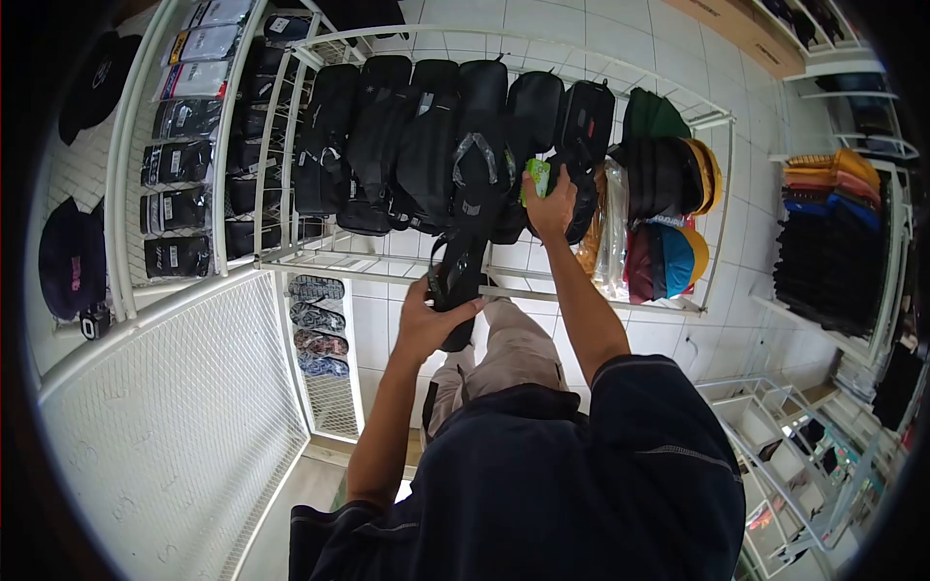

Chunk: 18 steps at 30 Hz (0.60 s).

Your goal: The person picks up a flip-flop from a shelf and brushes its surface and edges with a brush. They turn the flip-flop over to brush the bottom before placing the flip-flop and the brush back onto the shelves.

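My left hand (431, 321) is closed around the lower end of a long black strapped bag (468, 254), with the thumb lying across it. The bag's upper part overlaps a row of black bags (423, 136) in a white wire rack, and its exact kind is hard to make out. Farther forward, my right hand (550, 205) is closed on a small bright green packet (536, 180) with pale markings. That hand is over the rack, beside a black backpack (585, 121); its fingertips are partly hidden.
The white wire rack (387, 274) stands right before my legs. Caps (666, 174) fill its right end. Packaged goods (177, 213) hang at the left, above a white mesh panel (184, 407). Folded dark clothes (830, 257) and a metal frame (823, 494) are at the right.
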Motion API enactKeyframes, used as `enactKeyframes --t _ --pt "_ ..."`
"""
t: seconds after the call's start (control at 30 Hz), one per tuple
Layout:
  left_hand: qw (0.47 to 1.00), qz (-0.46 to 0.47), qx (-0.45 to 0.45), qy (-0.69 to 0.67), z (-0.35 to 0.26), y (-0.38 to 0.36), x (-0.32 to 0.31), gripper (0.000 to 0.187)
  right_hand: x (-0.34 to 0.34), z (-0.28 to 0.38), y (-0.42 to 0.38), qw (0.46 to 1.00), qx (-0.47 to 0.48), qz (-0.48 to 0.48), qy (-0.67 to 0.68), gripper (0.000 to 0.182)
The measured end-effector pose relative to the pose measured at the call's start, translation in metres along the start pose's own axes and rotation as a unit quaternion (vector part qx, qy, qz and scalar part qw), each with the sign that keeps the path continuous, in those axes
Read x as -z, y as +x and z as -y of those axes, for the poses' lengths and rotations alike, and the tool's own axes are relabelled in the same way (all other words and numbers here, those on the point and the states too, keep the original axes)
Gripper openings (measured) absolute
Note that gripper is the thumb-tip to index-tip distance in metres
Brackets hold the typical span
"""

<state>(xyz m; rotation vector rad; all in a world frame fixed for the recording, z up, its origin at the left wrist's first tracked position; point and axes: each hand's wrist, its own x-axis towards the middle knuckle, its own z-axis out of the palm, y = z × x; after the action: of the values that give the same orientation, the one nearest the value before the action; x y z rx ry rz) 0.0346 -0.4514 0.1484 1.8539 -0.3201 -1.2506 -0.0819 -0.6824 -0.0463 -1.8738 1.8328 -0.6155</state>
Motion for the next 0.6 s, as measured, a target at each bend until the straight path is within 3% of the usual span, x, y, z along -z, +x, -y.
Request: enactKeyframes --t 0.03,0.07,0.13,0.23,0.27,0.33,0.37,0.53,0.6 --pt "0.998 -0.034 -0.050 0.033 0.002 0.001 0.003 0.072 0.009 0.006 0.003 1.000 0.010 0.003 0.000 0.087" --pt "0.993 -0.042 -0.051 0.096 0.004 0.002 0.012 0.086 0.018 0.011 0.005 0.996 0.007 0.043 0.071 0.079" --pt "0.970 -0.088 -0.091 0.209 -0.005 -0.002 0.026 0.093 0.042 0.031 0.000 0.963 0.000 0.143 0.230 0.057" --pt "0.950 -0.116 -0.122 0.261 -0.007 -0.008 0.051 0.094 0.093 0.082 -0.012 0.827 -0.088 0.416 0.368 0.046" --pt "0.939 -0.116 -0.146 0.288 -0.005 -0.012 0.059 0.093 0.104 0.096 -0.019 0.821 -0.080 0.430 0.367 0.046" --pt "0.934 -0.108 -0.168 0.298 -0.004 -0.026 0.077 0.096 0.113 0.115 -0.032 0.760 0.003 0.573 0.308 0.042" --pt "0.926 -0.086 -0.197 0.310 -0.004 -0.035 0.087 0.098 0.100 0.111 -0.042 0.734 0.081 0.587 0.331 0.042" --pt "0.910 -0.084 -0.181 0.363 0.017 -0.091 0.134 0.097 0.092 0.143 -0.078 0.581 0.071 0.791 0.176 0.045" --pt "0.906 -0.148 -0.172 0.356 0.045 -0.114 0.148 0.099 0.080 0.156 -0.107 0.534 0.085 0.828 0.147 0.046"
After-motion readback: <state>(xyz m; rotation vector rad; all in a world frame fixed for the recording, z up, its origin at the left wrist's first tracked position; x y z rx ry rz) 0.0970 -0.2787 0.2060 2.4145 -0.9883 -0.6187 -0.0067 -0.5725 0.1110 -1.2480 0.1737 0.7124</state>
